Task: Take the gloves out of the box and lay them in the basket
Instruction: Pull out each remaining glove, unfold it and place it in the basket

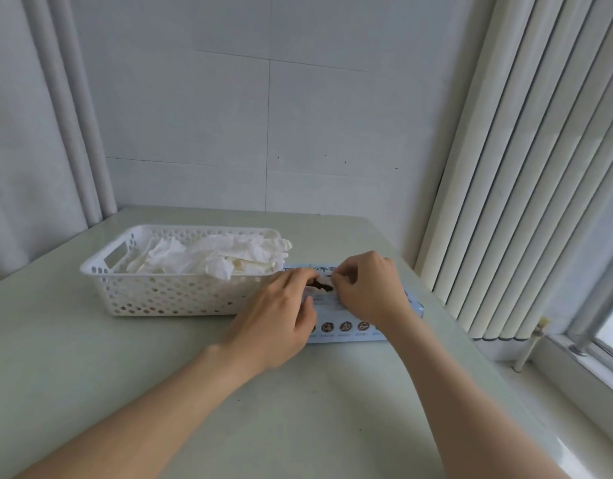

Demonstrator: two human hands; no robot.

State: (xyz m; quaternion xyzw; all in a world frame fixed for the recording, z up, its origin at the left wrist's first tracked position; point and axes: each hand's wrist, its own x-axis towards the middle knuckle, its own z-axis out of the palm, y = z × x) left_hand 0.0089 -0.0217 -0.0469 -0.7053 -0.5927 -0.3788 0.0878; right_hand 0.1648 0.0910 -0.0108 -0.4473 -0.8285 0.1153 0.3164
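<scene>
- White glove (309, 294) pokes from the blue box's (350, 335) slot, centre frame, pinched by the left hand (280, 312).
- Right hand (367, 292) curls at the slot; on what, unclear.
- Gloves (211, 259) lie in the basket (159, 295), left of it.

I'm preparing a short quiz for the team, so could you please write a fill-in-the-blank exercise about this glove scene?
1. The blue box lies to the ____ of the perforated basket.
2. The gloves piled in the basket are ____ in colour.
3. Counting the left hand and the right hand, the number of hands at the box's opening is ____.
Missing words: right; white; two.
</scene>
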